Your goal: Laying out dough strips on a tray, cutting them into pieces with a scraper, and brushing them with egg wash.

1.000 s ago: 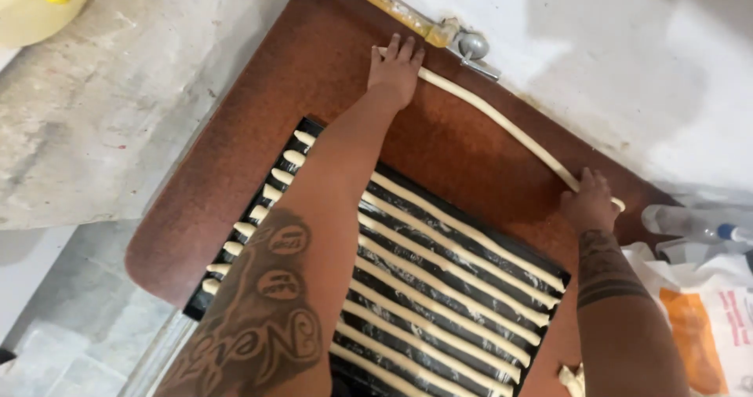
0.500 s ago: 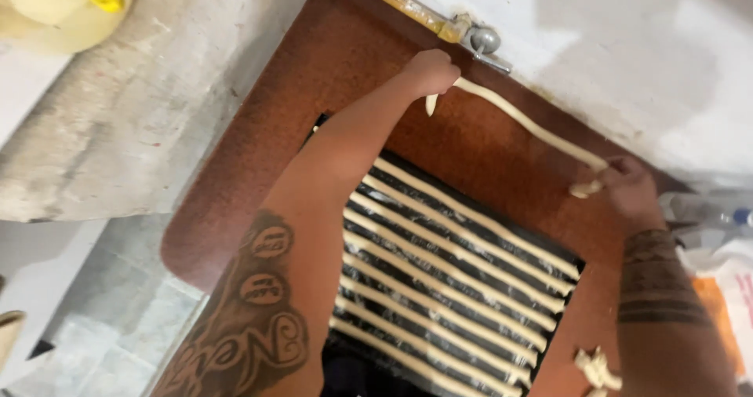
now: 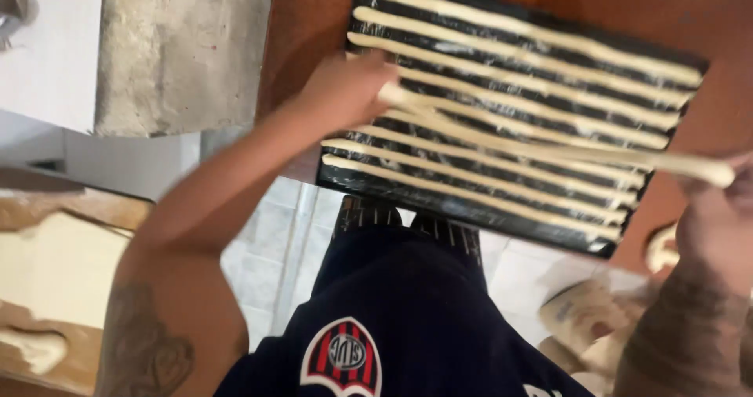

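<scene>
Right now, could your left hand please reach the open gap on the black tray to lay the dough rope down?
Probably yes. The left hand already hovers over the black tray at its near end, gripping the dough rope, and nothing lies between it and the gap among the laid strips.

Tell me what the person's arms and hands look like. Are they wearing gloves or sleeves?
No gloves, no sleeves. The left hand and right hand are bare. Dark tattoos mark both arms: a rounded design on the left upper arm, darker bands and patterns on the right forearm.
</scene>
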